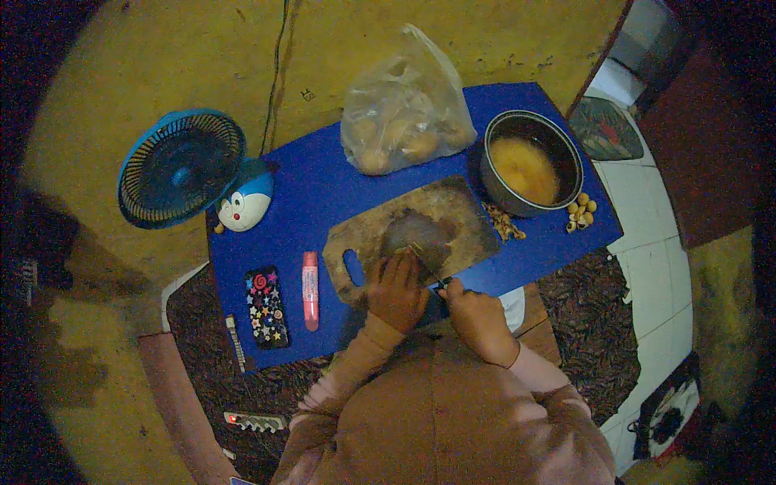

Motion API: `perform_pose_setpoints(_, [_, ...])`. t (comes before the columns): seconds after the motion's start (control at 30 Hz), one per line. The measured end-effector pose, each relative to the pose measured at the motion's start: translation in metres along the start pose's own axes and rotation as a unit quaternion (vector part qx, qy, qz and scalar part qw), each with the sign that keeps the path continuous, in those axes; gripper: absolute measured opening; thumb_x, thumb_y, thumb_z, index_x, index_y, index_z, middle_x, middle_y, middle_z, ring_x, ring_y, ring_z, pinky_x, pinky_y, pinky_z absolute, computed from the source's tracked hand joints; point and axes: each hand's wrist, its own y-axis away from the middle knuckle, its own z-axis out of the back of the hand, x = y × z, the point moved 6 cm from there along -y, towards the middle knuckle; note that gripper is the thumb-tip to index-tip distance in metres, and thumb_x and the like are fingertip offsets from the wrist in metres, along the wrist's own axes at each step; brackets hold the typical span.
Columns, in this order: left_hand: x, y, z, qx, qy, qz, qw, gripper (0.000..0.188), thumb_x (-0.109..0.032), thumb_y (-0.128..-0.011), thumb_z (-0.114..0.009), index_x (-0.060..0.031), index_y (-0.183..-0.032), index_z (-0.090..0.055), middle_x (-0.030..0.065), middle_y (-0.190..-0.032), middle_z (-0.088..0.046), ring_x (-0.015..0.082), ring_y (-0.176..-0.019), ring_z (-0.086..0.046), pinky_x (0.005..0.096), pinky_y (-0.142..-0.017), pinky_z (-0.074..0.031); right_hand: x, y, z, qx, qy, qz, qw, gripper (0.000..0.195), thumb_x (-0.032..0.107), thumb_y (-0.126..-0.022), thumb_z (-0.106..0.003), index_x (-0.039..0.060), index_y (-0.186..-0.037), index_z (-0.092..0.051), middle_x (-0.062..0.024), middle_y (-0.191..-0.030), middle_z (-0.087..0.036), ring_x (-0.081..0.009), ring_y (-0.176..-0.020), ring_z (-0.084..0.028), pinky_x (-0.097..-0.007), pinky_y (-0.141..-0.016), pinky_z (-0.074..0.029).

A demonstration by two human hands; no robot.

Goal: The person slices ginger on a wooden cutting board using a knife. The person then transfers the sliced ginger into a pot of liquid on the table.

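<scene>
A worn wooden cutting board [473,224] with a handle slot lies in front of me, a dark damp patch across its middle. My left hand [397,291] rests on its near side, fingertips down beside a few thin pale slivers [416,246]. Whether those fingers pinch something is too blurred to tell. My right hand [476,315] is closed around the dark handle of a knife [444,284] at the board's near edge. Most of the blade is hard to make out.
Behind the board stands a clear plastic bag [406,115] of roundish brown items. Right of it are a pot [579,163] of yellowish contents, brown root-like pieces [504,222] and small round nuts [581,213]. A fan [180,176], patterned phone case [267,306] and pink tube [310,291] sit left.
</scene>
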Motion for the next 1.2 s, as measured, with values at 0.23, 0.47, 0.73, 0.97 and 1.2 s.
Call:
perform_pose_setpoints(0.23, [-0.003, -0.004, 0.005, -0.014, -0.023, -0.002, 1.0, 0.052, -0.025, -0.07, -0.061, 0.0066, -0.111, -0.056, 0.0189, -0.119, -0.053, 0.0298, -0.111, -0.049, 0.0467, -0.094, -0.038, -0.004, 0.001, -0.013, -0.008, -0.004, -0.001, 1.0, 0.026, 0.027, -0.093, -0.047, 0.0033, -0.082, -0.047, -0.014, -0.053, -0.058, -0.0306, -0.048, -0.061, -0.0394, -0.039, -0.047])
perform_pose_setpoints(0.47, [0.0, 0.001, -0.004, -0.007, -0.001, 0.013, 1.0, 0.053, -0.029, -0.07, -0.062, 0.0058, -0.11, -0.057, 0.0186, -0.119, -0.053, 0.0298, -0.112, -0.049, 0.047, -0.095, -0.037, 0.002, -0.007, -0.017, -0.038, -0.031, 0.008, 0.999, 0.026, 0.027, -0.094, -0.045, 0.0022, -0.087, -0.047, -0.0133, -0.052, -0.059, -0.0302, -0.047, -0.061, -0.039, -0.038, -0.046])
perform_pose_setpoints(0.73, [-0.002, -0.001, 0.001, 0.0, -0.028, -0.003, 1.0, 0.055, -0.029, -0.07, -0.063, 0.0055, -0.111, -0.056, 0.0176, -0.118, -0.054, 0.0299, -0.113, -0.048, 0.0459, -0.096, -0.036, 0.002, -0.007, -0.018, -0.021, 0.007, -0.003, 1.0, 0.027, 0.029, -0.095, -0.043, 0.003, -0.088, -0.047, -0.0131, -0.05, -0.058, -0.0309, -0.045, -0.06, -0.0405, -0.038, -0.045])
perform_pose_setpoints(0.97, [-0.003, -0.004, 0.003, 0.013, -0.029, 0.01, 0.999, 0.056, -0.028, -0.069, -0.064, 0.0056, -0.112, -0.056, 0.0168, -0.118, -0.054, 0.0295, -0.113, -0.048, 0.0453, -0.097, -0.035, -0.002, -0.001, -0.018, 0.001, -0.006, -0.018, 1.0, 0.03, 0.031, -0.096, -0.04, 0.0024, -0.088, -0.046, -0.0151, -0.051, -0.058, -0.0332, -0.046, -0.059, -0.0426, -0.04, -0.046])
perform_pose_setpoints(1.2, [-0.002, -0.003, 0.002, 0.0, -0.03, 0.008, 1.0, 0.055, -0.029, -0.07, -0.064, 0.0053, -0.112, -0.056, 0.0163, -0.118, -0.054, 0.0288, -0.112, -0.049, 0.0447, -0.098, -0.035, -0.004, 0.003, -0.019, 0.031, 0.001, -0.02, 0.999, 0.028, 0.029, -0.095, -0.041, 0.0015, -0.09, -0.045, -0.0156, -0.053, -0.058, -0.0326, -0.048, -0.06, -0.0423, -0.041, -0.046])
